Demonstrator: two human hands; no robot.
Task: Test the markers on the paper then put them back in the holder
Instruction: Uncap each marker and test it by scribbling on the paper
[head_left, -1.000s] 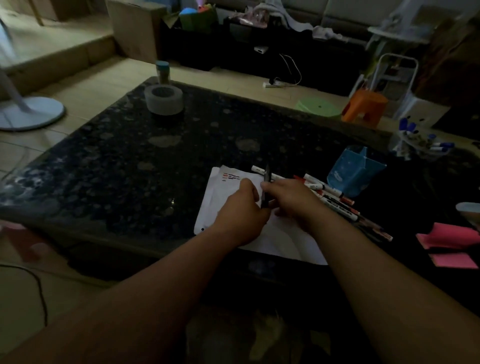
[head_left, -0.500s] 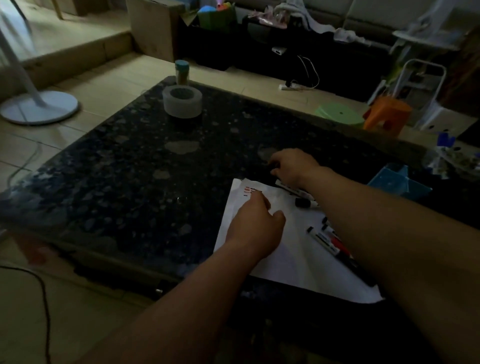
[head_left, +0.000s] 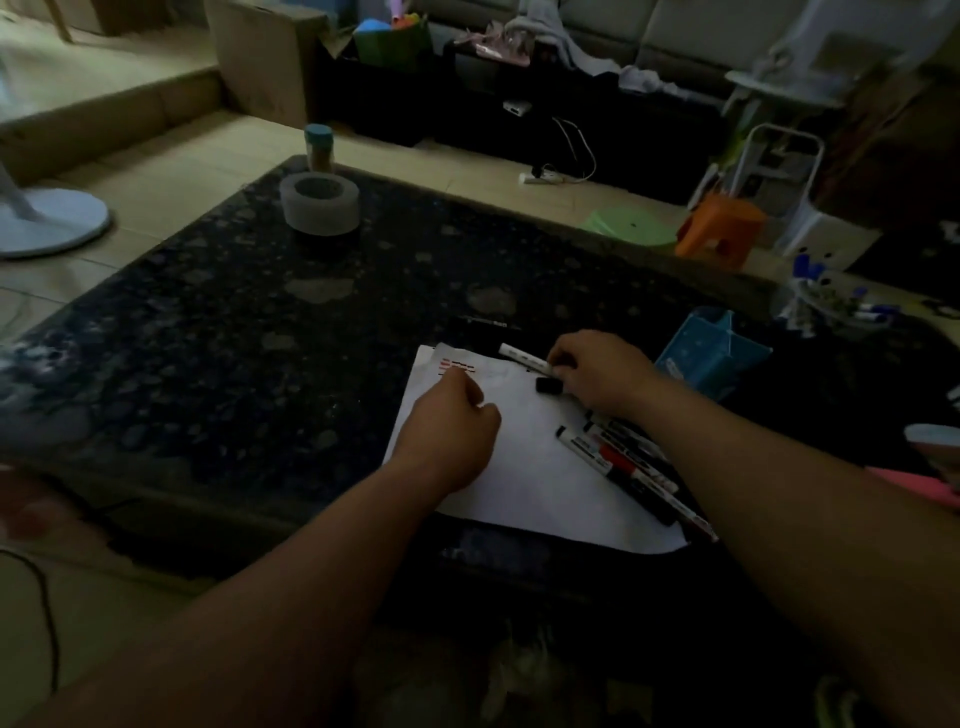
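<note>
Well, the dark table (head_left: 260, 364) bears the paper (head_left: 519, 478), with the blue holder (head_left: 711, 358) near its far right corner; the holder's inside can't be made out. Loose markers (head_left: 623, 462) lie along the paper's right edge. The left hand (head_left: 452, 431) rests curled on the paper; I can't tell whether it holds anything. The right hand (head_left: 597, 371), which was beyond the paper's far edge half a second ago, now pinches a white marker (head_left: 524, 358) beside a black cap (head_left: 549, 385).

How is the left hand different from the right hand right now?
The right hand grips a white marker; the left hand shows no marker. The left hand rests on the paper by the red and black test lines; the right hand is at the paper's far edge, nearer the blue holder. Both are curled and over the paper.
</note>
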